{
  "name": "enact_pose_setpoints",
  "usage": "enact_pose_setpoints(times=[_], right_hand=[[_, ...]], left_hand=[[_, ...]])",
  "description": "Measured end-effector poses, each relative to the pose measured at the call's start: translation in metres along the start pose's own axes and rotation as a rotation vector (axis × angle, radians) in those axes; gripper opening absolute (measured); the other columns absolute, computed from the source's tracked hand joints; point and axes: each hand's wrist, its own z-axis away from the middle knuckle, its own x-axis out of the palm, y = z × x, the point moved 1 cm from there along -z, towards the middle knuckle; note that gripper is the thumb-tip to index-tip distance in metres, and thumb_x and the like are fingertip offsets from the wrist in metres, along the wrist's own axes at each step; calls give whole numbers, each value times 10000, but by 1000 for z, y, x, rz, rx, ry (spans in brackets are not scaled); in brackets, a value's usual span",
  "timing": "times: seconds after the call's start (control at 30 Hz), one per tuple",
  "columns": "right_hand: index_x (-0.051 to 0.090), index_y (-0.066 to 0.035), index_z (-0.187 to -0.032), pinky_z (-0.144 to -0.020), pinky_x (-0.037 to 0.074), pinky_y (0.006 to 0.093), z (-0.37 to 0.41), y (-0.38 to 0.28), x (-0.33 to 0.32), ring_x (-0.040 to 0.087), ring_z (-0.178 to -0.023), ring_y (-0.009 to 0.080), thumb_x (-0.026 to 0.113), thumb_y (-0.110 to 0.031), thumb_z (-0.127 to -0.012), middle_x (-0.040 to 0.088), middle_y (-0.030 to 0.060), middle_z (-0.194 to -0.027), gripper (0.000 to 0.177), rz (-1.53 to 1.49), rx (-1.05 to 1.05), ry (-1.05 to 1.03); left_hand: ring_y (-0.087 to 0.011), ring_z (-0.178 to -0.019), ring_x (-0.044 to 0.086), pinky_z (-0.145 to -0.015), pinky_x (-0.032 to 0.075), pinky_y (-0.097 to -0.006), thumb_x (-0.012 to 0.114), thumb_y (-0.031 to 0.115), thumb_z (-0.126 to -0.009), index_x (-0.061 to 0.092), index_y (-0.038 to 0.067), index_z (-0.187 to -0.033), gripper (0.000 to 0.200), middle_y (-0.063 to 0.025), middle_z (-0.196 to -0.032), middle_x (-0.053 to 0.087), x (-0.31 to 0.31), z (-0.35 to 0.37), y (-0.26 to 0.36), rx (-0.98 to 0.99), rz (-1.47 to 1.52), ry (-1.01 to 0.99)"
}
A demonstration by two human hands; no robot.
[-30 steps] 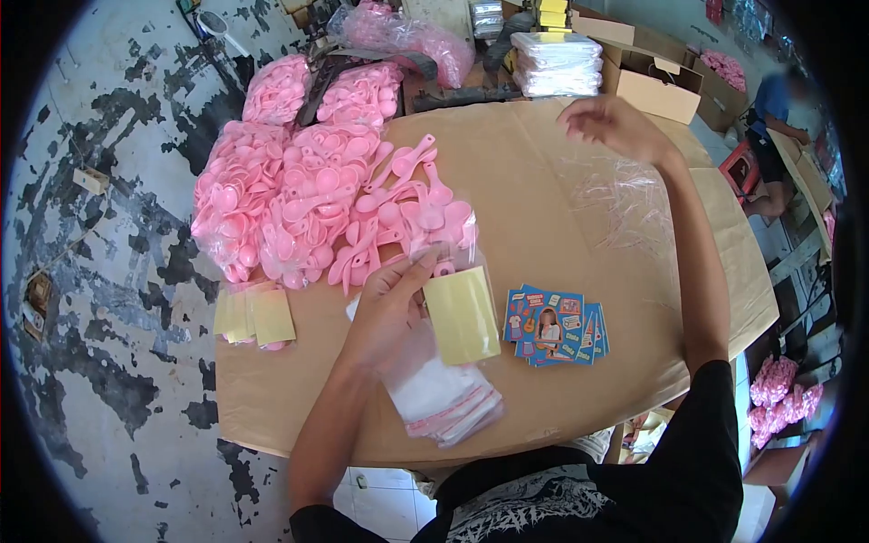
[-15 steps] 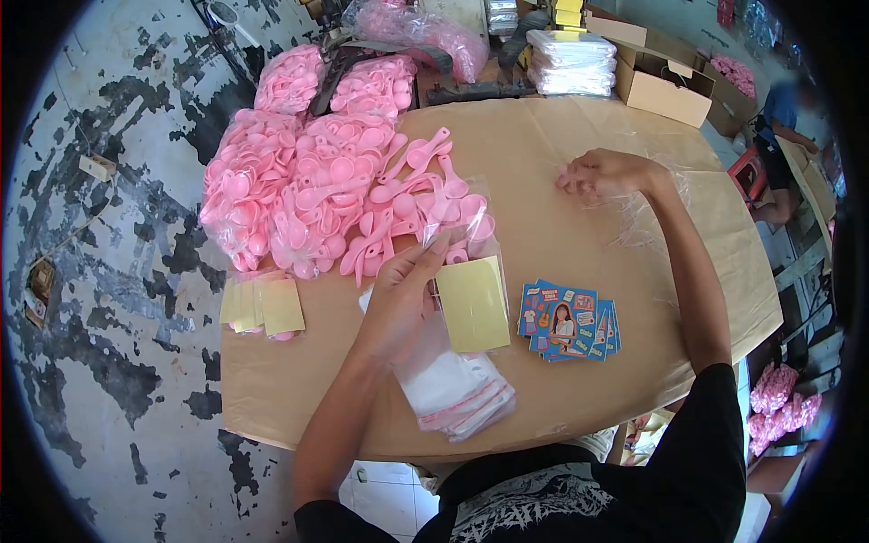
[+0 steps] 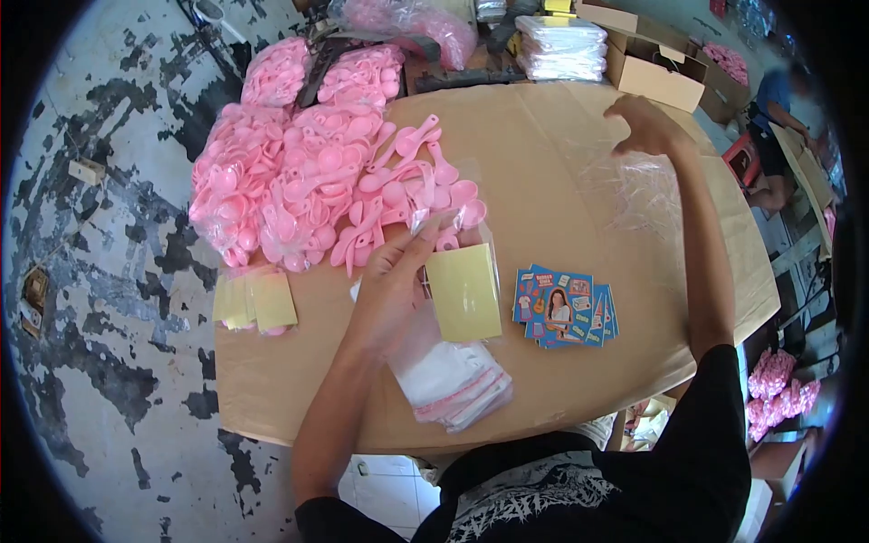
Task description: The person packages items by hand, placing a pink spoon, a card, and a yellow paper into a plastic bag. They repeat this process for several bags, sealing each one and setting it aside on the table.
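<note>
My left hand [image 3: 398, 271] pinches the top of a clear plastic bag with a yellow card [image 3: 463, 294] in it, above a stack of clear bags [image 3: 453, 385]. My right hand [image 3: 644, 128] is raised over the table's far right part, its fingers apart and nothing in them. Below it lie thin clear plastic strips [image 3: 644, 195]. A heap of pink spoons [image 3: 317, 172] fills the far left of the table. Blue printed cards [image 3: 563, 308] lie stacked right of the yellow card. Several yellow-carded packs [image 3: 258, 300] lie at the left edge.
Brown paper covers the table [image 3: 543, 217]. At its far edge stand stacked clear packs [image 3: 561, 50] and an open cardboard box [image 3: 656, 72]. Another person [image 3: 774, 113] sits at the far right. Pink bundles [image 3: 780, 389] are at the lower right.
My right hand has moved away toward the box and its fingers have spread. My left hand still holds the bag, slightly shifted left in view along with the whole scene.
</note>
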Motion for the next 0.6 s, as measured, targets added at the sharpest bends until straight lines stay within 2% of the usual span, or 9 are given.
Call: enact_pose_setpoints(times=[0.07,0.1,0.2,0.3,0.37,0.43,0.5,0.57,0.6], right_hand=[[546,-87,-1301,-925,470,330,9,-29,-36,619,-1018,187,752,-250,-787,600,132,-1212,578,-378,185,-247],[540,-82,-1309,-941,460,335,8,-31,-49,611,-1036,185,750,-298,-798,614,118,-1186,593,-588,144,-326],[574,-61,-1266,-868,500,315,16,-52,-68,635,-942,166,662,-301,-882,646,77,-1120,461,-705,-61,-100],[611,-44,-1205,-821,513,302,9,-97,-53,635,-908,157,642,-316,-902,668,64,-1035,409,-677,-130,-301],[612,-2,-1173,-761,511,258,5,-156,-19,619,-793,111,669,-296,-897,673,48,-884,408,-711,-156,-381],[621,2,-1158,-688,489,224,0,-205,2,586,-720,71,701,-257,-879,660,20,-820,389,-752,-199,-364],[632,6,-1140,-654,469,216,-4,-214,23,560,-703,44,716,-215,-869,650,0,-805,359,-821,-185,-279],[673,-8,-1088,-612,435,219,-7,-219,44,520,-694,13,722,-148,-863,632,-26,-793,270,-949,-89,-231],[678,-14,-1072,-605,438,219,-6,-220,48,519,-683,22,710,-162,-872,622,-23,-772,251,-1009,-96,-204]], left_hand=[[-176,-995,655,-851,538,-313,438,232,-1016,533,-24,-1279,379,-149,-1142,653,1,-2,2,17,-4,-16],[-181,-997,656,-852,538,-315,437,236,-1017,530,-25,-1283,384,-152,-1142,653,1,-2,2,14,-6,-10],[-193,-1010,653,-866,534,-323,436,245,-1018,521,-26,-1295,397,-160,-1150,648,3,-2,2,-2,-7,3],[-201,-1055,635,-903,517,-329,439,244,-1018,504,-25,-1315,406,-160,-1194,624,5,-1,2,40,27,38],[-201,-1102,612,-929,503,-331,438,238,-1018,484,-25,-1336,414,-156,-1248,594,9,0,4,70,68,46],[-190,-1129,592,-943,495,-329,438,228,-1019,463,-17,-1357,418,-138,-1298,558,9,2,4,88,46,68],[-163,-1137,573,-950,491,-324,439,219,-1021,428,3,-1393,430,-98,-1345,522,6,0,4,110,79,27],[-162,-1133,574,-948,493,-321,438,223,-1022,428,12,-1396,429,-96,-1354,516,2,-1,4,100,58,43],[-162,-1131,575,-948,494,-320,438,225,-1023,428,16,-1398,429,-94,-1359,513,0,-2,4,97,58,49]])
